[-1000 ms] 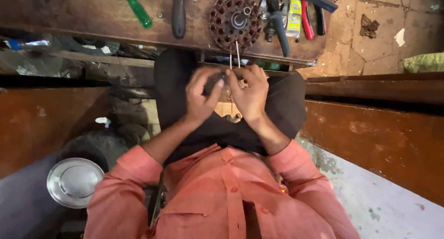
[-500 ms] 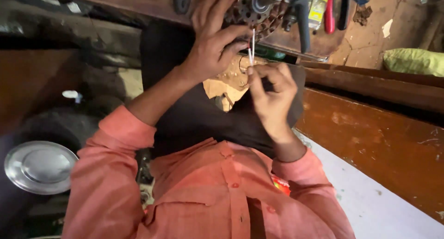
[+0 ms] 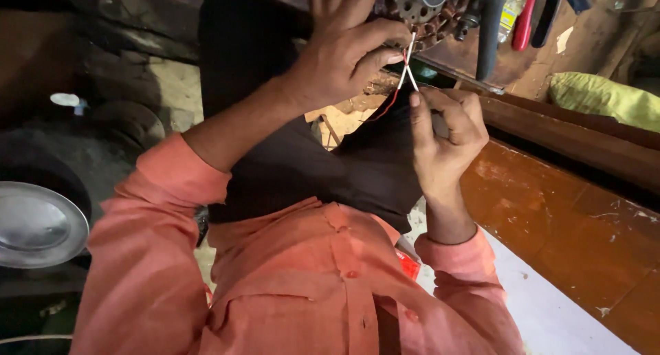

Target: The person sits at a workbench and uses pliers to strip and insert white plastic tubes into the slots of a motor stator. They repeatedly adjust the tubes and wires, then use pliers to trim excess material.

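Here, left hand [image 3: 344, 56] and right hand [image 3: 443, 138] each pinched on crossed white wires [image 3: 407, 70].

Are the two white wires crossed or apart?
Crossed. The white wires make an X between the left hand and the right hand, which pinch them.

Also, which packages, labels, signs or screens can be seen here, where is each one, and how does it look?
Small packet: on the bench at the top, between a black handle and red tool handles; narrow, yellow-green with print.
Red label or card: by the orange shirt, under the right hand's forearm; only a corner shows.
No signs or screens.
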